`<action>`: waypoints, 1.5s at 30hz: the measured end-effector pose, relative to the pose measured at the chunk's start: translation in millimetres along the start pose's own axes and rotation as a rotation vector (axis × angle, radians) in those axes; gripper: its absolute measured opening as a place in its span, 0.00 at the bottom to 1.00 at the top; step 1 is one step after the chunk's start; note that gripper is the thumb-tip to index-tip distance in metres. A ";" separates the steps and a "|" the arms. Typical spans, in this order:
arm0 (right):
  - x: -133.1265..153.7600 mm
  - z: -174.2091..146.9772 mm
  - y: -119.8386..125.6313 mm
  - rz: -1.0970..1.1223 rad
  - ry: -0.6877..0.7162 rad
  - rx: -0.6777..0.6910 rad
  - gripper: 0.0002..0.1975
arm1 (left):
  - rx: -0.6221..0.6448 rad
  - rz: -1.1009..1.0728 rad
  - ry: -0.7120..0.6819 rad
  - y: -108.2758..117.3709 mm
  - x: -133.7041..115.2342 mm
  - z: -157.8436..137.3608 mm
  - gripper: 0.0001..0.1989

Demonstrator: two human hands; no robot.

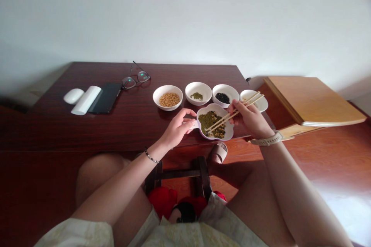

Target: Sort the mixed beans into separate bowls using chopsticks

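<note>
My left hand [179, 126] pinches the short handle of a flower-shaped bowl [231, 133] at the table's front edge. Mixed beans [213, 121] lie in it, mostly green with some yellow and black ones. In my right hand [246, 115] is a pair of chopsticks [228, 116], slanting down to the left with their tips among the beans. Whether the tips grip a bean is too small to tell. Behind the bowl stand white bowls: one with yellow soybeans [169, 99], one with a few green beans [196, 96], one with black beans [222, 98].
A fourth white bowl [262, 104], partly covered by the chopsticks, stands at the right. Glasses [136, 80], a dark phone-like slab [106, 98], a white cylinder [86, 100] and a white rounded case [73, 96] lie on the left of the table [130, 131]. A wooden cabinet [315, 98] adjoins on the right.
</note>
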State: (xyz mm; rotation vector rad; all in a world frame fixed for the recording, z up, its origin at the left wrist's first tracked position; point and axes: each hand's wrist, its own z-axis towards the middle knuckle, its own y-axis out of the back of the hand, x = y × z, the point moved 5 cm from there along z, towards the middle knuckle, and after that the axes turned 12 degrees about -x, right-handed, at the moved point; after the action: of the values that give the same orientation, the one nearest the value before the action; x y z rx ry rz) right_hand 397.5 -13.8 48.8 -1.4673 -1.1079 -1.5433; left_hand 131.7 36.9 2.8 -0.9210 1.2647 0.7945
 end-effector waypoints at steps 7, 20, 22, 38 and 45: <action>0.8 -0.1 -3.5 -0.034 0.014 0.020 0.28 | -0.006 0.013 0.004 0.9 0.2 -0.5 0.13; 0.3 -0.8 0.0 -0.014 -0.002 -0.001 0.27 | -0.010 0.020 0.012 0.6 -0.9 -0.9 0.13; -0.2 -0.8 1.0 -0.010 -0.011 -0.004 0.27 | -0.011 0.014 0.008 0.7 -0.9 -0.9 0.12; 3.0 -3.8 -5.4 -0.084 0.010 0.045 0.28 | -0.011 0.021 0.012 1.2 -0.5 -1.1 0.13; 5.6 -2.9 -1.9 0.003 0.006 -0.008 0.27 | -0.009 0.018 0.014 0.9 -1.3 -1.5 0.13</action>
State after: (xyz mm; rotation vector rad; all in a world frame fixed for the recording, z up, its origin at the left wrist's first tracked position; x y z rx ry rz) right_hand 394.1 -15.5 54.3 -1.4680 -1.0967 -1.5502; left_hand 130.0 36.0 3.9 -0.9251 1.2846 0.8099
